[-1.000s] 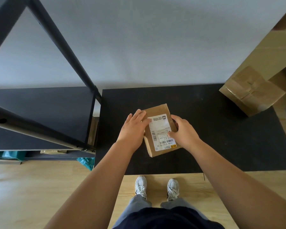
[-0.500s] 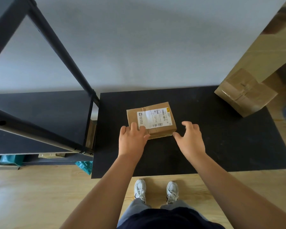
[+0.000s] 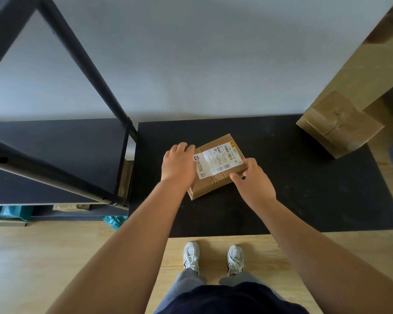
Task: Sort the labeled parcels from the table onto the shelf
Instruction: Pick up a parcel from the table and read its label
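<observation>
1. Small parcel (image 3: 216, 165): brown cardboard box, taped, lying on the black table (image 3: 281, 200), skewed so its corners point diagonally. White shipping label (image 3: 216, 161) faces up, barcode visible.
2. Left hand (image 3: 179, 164): grasping the parcel's left edge, palm down, fingers curled over its far-left corner, covering the label's left end.
3. Right hand (image 3: 252, 182): grasping the parcel's near-right edge, thumb and fingertips pinching the side next to the barcode. Both hands in contact; the parcel sits between them.
4. Can't tell if the parcel is lifted off the table or just resting; its near-left corner looks to be down on the surface.
5. Second parcel (image 3: 339, 124): bigger brown taped box, well apart to the far right of the right hand, at the table's back-right corner, overhanging the edge.
6. Shelf (image 3: 55, 155): black frame and black board, just left of the left hand, butted against the table's left side. Diagonal black bars cross the upper left of the view.
7. Below the shelf board: a lower level with tan items and teal bags (image 3: 114, 220), only partly visible.
8. Person stands at the table's near edge, white sneakers (image 3: 213, 257) on light wood floor (image 3: 43, 257), both bare forearms reaching forward.
</observation>
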The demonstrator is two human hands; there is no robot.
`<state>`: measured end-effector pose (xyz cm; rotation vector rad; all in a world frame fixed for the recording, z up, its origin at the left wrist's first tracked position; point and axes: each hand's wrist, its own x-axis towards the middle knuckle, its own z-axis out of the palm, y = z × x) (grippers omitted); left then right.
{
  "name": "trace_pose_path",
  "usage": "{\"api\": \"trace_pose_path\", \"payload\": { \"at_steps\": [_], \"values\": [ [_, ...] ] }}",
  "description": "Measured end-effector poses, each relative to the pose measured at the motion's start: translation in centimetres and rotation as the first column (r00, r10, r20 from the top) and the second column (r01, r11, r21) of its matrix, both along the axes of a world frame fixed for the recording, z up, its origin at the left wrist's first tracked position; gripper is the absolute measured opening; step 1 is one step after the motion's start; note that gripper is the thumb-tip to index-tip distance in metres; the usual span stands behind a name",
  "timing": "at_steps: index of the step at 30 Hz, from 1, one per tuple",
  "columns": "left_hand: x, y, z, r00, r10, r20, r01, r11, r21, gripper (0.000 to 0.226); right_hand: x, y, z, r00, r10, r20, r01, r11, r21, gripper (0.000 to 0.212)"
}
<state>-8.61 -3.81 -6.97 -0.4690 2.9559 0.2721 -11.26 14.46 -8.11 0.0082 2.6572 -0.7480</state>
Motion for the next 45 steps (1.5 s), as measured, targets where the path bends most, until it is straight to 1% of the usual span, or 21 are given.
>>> {"api": "trace_pose_path", "payload": {
  "at_steps": [2, 5, 9, 12, 15, 17, 19, 21, 24, 26, 29, 30, 32, 34, 37, 40, 45],
  "values": [
    [-0.5, -0.5, -0.1, 0.998, 0.020, 0.064, -0.023, 0.998, 0.054, 0.050, 0.1, 0.1, -0.1, 1.000, -0.001, 0.006, 0.001, 1.000, -0.009, 0.053],
    [-0.2, -0.3, -0.5, 0.990, 0.131, 0.054, -0.138, 0.977, 0.160, 0.045, 0.0, 0.2, -0.3, 1.000, 0.012, 0.016, -0.012, 1.000, -0.028, 0.060],
    [0.9, 0.8, -0.8, 0.956, 0.284, 0.074, -0.293, 0.915, 0.279, 0.047, -0.2, 0.3, -0.2, 1.000, 0.007, 0.024, -0.005, 0.997, -0.072, 0.070],
    [1.8, 1.7, -1.2, 0.933, 0.337, 0.125, -0.360, 0.866, 0.348, 0.048, 0.0, 0.3, -0.1, 0.998, -0.011, 0.056, 0.016, 0.995, -0.102, 0.077],
    [2.8, 2.8, -1.8, 0.922, 0.354, 0.156, -0.387, 0.840, 0.380, 0.047, 0.3, 0.2, -0.2, 0.993, -0.027, 0.117, 0.040, 0.993, -0.111, 0.072],
    [3.5, 3.5, -2.2, 0.910, 0.372, 0.185, -0.415, 0.814, 0.406, 0.049, 0.4, 0.1, -0.4, 0.989, -0.009, 0.149, 0.025, 0.994, -0.102, 0.064],
    [4.1, 4.0, -2.7, 0.893, 0.392, 0.223, -0.451, 0.766, 0.458, 0.051, 0.4, 0.3, -0.6, 0.985, 0.015, 0.173, 0.002, 0.995, -0.098, 0.058],
    [4.5, 4.1, -3.1, 0.875, 0.411, 0.254, -0.482, 0.712, 0.511, 0.052, 0.3, 0.5, -0.8, 0.979, 0.020, 0.204, 0.005, 0.993, -0.119, 0.057],
    [4.4, 3.8, -3.2, 0.850, 0.464, 0.251, -0.518, 0.647, 0.559, 0.053, 0.1, 0.7, -0.8, 0.968, 0.006, 0.249, 0.031, 0.989, -0.146, 0.061],
    [4.1, 3.4, -3.2, 0.836, 0.492, 0.245, -0.532, 0.614, 0.583, 0.057, -0.1, 0.7, -0.8, 0.955, -0.035, 0.295, 0.081, 0.986, -0.144, 0.067],
    [3.4, 2.9, -3.2, 0.842, 0.454, 0.292, -0.523, 0.552, 0.649, 0.064, 0.0, 0.7, -0.9, 0.922, -0.081, 0.380, 0.144, 0.979, -0.141, 0.071],
    [3.3, 2.9, -3.3, 0.844, 0.430, 0.321, -0.521, 0.511, 0.684, 0.061, 0.0, 0.7, -1.0, 0.908, -0.089, 0.409, 0.166, 0.973, -0.158, 0.069],
    [3.2, 3.0, -3.2, 0.846, 0.384, 0.370, -0.518, 0.428, 0.741, 0.047, 0.1, 0.7, -1.0, 0.883, -0.099, 0.459, 0.216, 0.953, -0.212, 0.062],
    [3.3, 3.1, -3.2, 0.845, 0.369, 0.388, -0.519, 0.387, 0.762, 0.041, 0.0, 0.7, -0.8, 0.865, -0.104, 0.491, 0.261, 0.929, -0.263, 0.052],
    [3.3, 3.0, -3.2, 0.834, 0.376, 0.405, -0.527, 0.323, 0.786, 0.038, -0.1, 0.7, -0.5, 0.839, -0.111, 0.533, 0.318, 0.894, -0.315, 0.044],
    [3.7, 2.5, -2.7, 0.819, 0.397, 0.414, -0.532, 0.256, 0.807, 0.037, -0.1, 0.8, 0.2, 0.852, -0.112, 0.511, 0.321, 0.884, -0.341, 0.045],
    [5.0, 1.8, -0.5, 0.773, 0.496, 0.395, -0.501, 0.097, 0.860, 0.039, 0.2, 0.7, 2.8, 0.905, -0.133, 0.405, 0.296, 0.879, -0.374, 0.050]
  ]
}}
